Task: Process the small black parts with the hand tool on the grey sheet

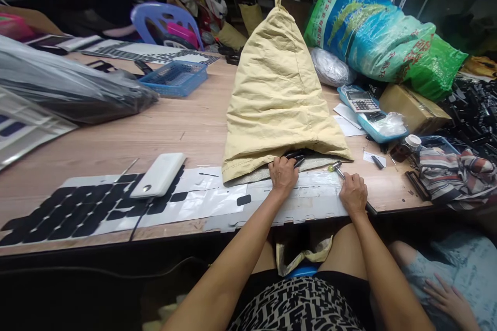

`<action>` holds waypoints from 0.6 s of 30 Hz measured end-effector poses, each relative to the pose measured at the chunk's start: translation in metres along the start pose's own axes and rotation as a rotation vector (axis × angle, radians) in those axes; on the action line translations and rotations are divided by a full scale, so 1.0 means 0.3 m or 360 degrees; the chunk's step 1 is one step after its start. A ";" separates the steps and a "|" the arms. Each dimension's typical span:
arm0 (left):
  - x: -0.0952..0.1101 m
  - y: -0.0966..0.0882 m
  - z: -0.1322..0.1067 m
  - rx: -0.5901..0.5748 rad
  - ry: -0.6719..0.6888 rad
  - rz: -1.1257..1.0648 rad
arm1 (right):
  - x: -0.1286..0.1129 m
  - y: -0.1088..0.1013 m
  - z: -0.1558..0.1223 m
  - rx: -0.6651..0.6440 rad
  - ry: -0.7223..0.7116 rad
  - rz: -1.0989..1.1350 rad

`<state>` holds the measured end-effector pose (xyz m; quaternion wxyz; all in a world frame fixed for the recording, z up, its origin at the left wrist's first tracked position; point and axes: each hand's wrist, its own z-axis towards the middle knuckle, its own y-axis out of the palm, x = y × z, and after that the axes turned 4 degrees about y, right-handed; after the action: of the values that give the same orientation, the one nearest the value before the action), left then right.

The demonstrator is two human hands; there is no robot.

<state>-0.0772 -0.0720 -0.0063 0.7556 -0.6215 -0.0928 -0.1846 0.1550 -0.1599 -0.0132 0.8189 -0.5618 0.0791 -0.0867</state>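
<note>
A yellow cloth bag (pixel 283 88) lies on the table with its mouth facing me, and dark elongated black pieces (pixel 298 159) show inside the opening. At that mouth is my left hand (pixel 284 176), its fingers curled over a black piece and partly hidden by it. My right hand (pixel 354 194) is wrapped round a small hammer (pixel 340 171); the yellowish head points toward the bag and the dark handle end shows below the fist. Under both hands lies a pale plastic-covered sheet (pixel 314 199) along the table's front edge.
On the left are a white power bank (pixel 159 176) with a cable and black sticker pads (pixel 77 212). A blue basket (pixel 174 78) stands farther back. To the right are a calculator (pixel 361 102), a carton (pixel 413 108) and a striped cloth (pixel 458 176). Another person's hand (pixel 446 295) appears lower right.
</note>
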 end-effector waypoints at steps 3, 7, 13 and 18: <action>0.003 -0.014 0.001 -0.0055 0.0017 -0.0006 | -0.003 -0.009 0.001 -0.0021 0.0008 -0.0011; 0.015 -0.041 -0.041 -0.0066 0.0182 -0.0123 | -0.005 -0.014 0.000 -0.0047 0.0018 -0.0030; 0.027 0.010 -0.139 -0.0217 0.0227 -0.0440 | -0.001 -0.011 -0.001 -0.0049 0.0013 -0.0008; 0.022 0.044 -0.144 -0.0163 0.0100 -0.0607 | 0.012 -0.010 0.006 -0.0060 0.0006 0.0071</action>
<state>-0.0699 -0.1130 -0.0248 0.6768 -0.6243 -0.1758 -0.3483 0.1588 -0.1603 -0.0098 0.8097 -0.5752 0.0948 -0.0680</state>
